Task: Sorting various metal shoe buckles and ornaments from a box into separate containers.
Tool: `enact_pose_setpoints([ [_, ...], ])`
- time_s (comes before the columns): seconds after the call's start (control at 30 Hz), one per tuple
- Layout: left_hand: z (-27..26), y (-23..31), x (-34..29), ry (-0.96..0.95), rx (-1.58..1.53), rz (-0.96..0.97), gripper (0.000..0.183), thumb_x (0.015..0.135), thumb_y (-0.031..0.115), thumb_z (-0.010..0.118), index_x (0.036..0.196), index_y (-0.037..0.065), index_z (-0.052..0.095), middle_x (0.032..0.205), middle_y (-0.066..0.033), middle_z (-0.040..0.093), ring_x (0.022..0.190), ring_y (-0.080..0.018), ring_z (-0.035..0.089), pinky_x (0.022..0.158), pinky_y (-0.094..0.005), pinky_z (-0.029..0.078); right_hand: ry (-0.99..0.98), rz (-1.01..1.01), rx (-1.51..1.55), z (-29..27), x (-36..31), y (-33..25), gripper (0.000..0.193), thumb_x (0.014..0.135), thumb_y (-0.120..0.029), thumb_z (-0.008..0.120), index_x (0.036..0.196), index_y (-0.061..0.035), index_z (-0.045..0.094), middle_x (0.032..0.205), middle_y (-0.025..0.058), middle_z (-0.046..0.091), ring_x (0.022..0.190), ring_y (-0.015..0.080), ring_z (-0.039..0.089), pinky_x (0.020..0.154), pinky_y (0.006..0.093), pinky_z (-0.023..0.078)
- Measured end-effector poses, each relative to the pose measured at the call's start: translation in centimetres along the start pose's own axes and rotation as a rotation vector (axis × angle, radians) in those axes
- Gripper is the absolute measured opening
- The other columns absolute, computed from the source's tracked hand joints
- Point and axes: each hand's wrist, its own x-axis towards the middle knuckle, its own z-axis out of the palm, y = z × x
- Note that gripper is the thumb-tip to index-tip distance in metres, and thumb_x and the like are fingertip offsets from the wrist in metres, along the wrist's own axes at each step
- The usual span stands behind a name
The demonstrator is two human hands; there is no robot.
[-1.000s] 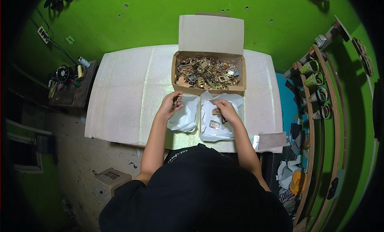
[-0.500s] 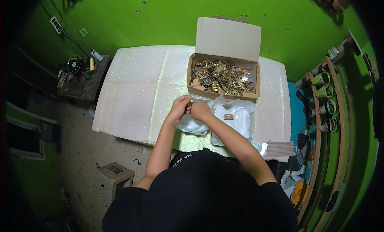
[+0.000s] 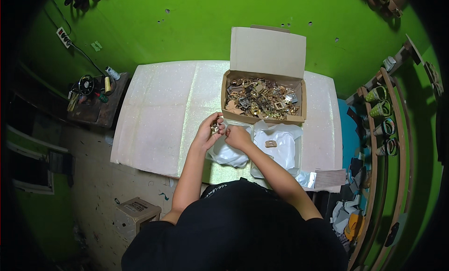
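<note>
My left hand [image 3: 209, 133] is cupped, its fingers curled round small shiny metal pieces [image 3: 214, 127] whose exact kind is too small to tell. Close beside it, my right hand [image 3: 238, 137] has its fingers closed; anything in them is hidden. Both hands are over a tray [image 3: 222, 144] holding crumpled white plastic [image 3: 229, 155]. Just right of it stands a clear tray [image 3: 299, 151] lined with white sheet, where a single tan buckle [image 3: 271, 144] lies. Behind the hands, an open cardboard box [image 3: 263, 120] is filled with mixed gold and silver buckles and metal ornaments [image 3: 262, 98].
The glittery white table [image 3: 154, 112] stands against a green wall. A striped brown piece [image 3: 329, 178] and silvery packaging [image 3: 306, 179] lie at its right front corner. Shoes hang on a wooden rack [image 3: 369, 130] at right. A stool [image 3: 138, 210] is on the floor at left.
My hands have come slightly apart, and the left palm has turned to show shiny metal pieces in it. The whole view has shifted a little downward.
</note>
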Motion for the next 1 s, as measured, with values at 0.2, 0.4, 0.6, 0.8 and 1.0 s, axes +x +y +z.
enact_pose_setpoints([
  [0.2,0.8,0.2,-0.2,0.040,0.548,0.029,0.018,0.084,0.023,0.050,0.081,0.006,0.054,0.058,0.0053,0.038,0.051,-0.0050,0.036,0.045,-0.0182,0.031,0.103,-0.122,0.718,-3.5,-2.1,2.7,0.018,0.067,-0.007,0.061,0.085,-0.0017,0.062,0.076,0.0065,0.062,0.070,0.0128,0.058,0.069,0.0249,0.045],
  [0.4,3.0,-1.8,0.0,-0.055,0.865,-0.107,0.022,0.081,0.029,0.053,0.081,0.008,0.060,0.059,0.0061,0.042,0.050,-0.0035,0.035,0.045,-0.0177,0.031,0.154,-0.053,0.963,-8.3,-4.6,4.5,0.012,0.072,-0.001,0.061,0.083,0.0020,0.061,0.082,0.0079,0.062,0.071,0.0113,0.057,0.069,0.0223,0.045],
  [0.6,4.7,-4.1,0.1,-0.218,0.938,-0.036,0.017,0.078,0.027,0.060,0.082,0.010,0.057,0.067,0.0073,0.047,0.056,-0.0018,0.038,0.048,-0.0170,0.030,0.144,0.018,0.923,-8.8,-6.4,4.9,0.012,0.072,-0.002,0.063,0.083,0.0026,0.060,0.079,0.0053,0.061,0.069,0.0071,0.055,0.063,0.0187,0.044],
  [0.8,4.9,-5.1,-0.2,-0.250,0.977,0.103,0.015,0.079,0.025,0.058,0.081,0.010,0.057,0.067,0.0066,0.048,0.055,-0.0017,0.038,0.048,-0.0164,0.031,0.174,0.017,0.956,-7.9,-7.3,5.3,0.011,0.077,-0.008,0.060,0.086,-0.0012,0.059,0.077,0.0007,0.059,0.060,0.0036,0.051,0.050,0.0167,0.039],
  [1.0,4.7,-5.2,-0.2,-0.127,0.897,0.017,0.013,0.080,0.021,0.057,0.078,0.008,0.057,0.066,0.0061,0.049,0.054,-0.0021,0.039,0.048,-0.0170,0.032,0.154,0.250,0.979,-8.3,-8.2,7.1,0.016,0.078,-0.014,0.057,0.085,-0.0005,0.061,0.076,0.0052,0.061,0.065,0.0091,0.056,0.060,0.0202,0.043],
])
